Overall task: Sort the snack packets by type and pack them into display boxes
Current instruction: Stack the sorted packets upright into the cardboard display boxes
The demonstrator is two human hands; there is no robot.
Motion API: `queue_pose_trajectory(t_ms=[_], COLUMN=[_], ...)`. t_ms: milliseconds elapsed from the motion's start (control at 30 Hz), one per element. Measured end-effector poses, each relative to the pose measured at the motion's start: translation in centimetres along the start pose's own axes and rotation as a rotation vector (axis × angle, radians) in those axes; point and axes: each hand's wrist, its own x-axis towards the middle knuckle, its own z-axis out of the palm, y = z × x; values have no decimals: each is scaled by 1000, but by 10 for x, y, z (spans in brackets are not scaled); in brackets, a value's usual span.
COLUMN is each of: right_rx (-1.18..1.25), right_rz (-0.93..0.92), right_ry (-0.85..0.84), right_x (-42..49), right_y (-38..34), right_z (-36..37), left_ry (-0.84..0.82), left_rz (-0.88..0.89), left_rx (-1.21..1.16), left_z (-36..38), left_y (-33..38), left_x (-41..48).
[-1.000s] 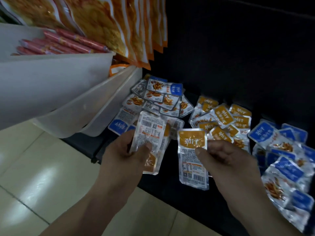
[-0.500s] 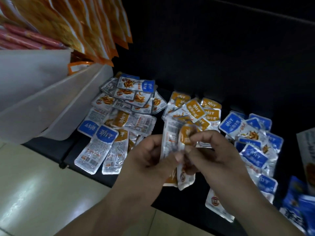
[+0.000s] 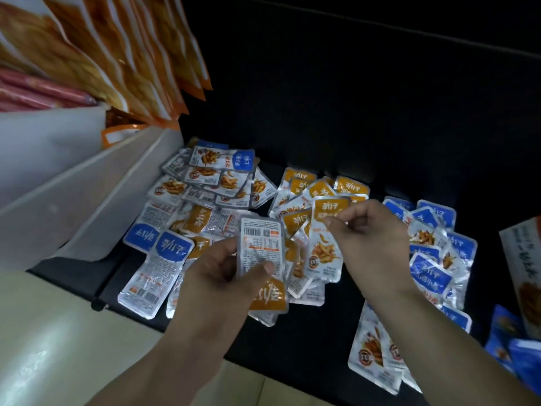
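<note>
Small silver snack packets lie in heaps on a dark shelf surface (image 3: 307, 335). My left hand (image 3: 216, 276) grips a stack of orange-labelled packets (image 3: 262, 259), the top one showing its printed back and barcode. My right hand (image 3: 371, 232) pinches the upper part of one orange-labelled packet (image 3: 323, 247), held just right of the stack. Behind my hands sits an orange-labelled pile (image 3: 310, 189). A mixed pile (image 3: 210, 183) spreads at the left, with blue-labelled packets (image 3: 164, 244) at its near edge. A blue-labelled pile (image 3: 433, 247) lies at the right.
White plastic display bins (image 3: 87, 183) slant at the left, with red sausage sticks (image 3: 38, 92) above. Large orange snack bags (image 3: 131, 54) hang at the top left. A carton (image 3: 524, 259) and blue bags (image 3: 515, 347) stand at the right edge. Pale floor tiles (image 3: 58, 332) lie below.
My hands came together, then parted; my right hand now holds a single orange-labelled packet face up beside the left hand's stack. The view has shifted left and closer.
</note>
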Motion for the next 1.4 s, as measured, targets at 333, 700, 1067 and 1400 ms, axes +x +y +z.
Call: queue_pose_trajectory(t_ms=[333,700,1067,1400], right_rx=[-347,74,237,-113], right_rz=[-489,13,40,-715], right_ry=[-50,-337,27,-208], right_x=[-2,-47,-32,-70], right_y=[10,-19,-13,6], right_z=[-12,-35,-60,-27], left_ry=[-81,-351,-91,-129], left_rz=[-20,16,-129,-145], left_rx=[-51,-20,-111,-438], left_z=[-2,2,4,23], left_y=[4,1,1,10], left_x=[-1,-10,3,-10])
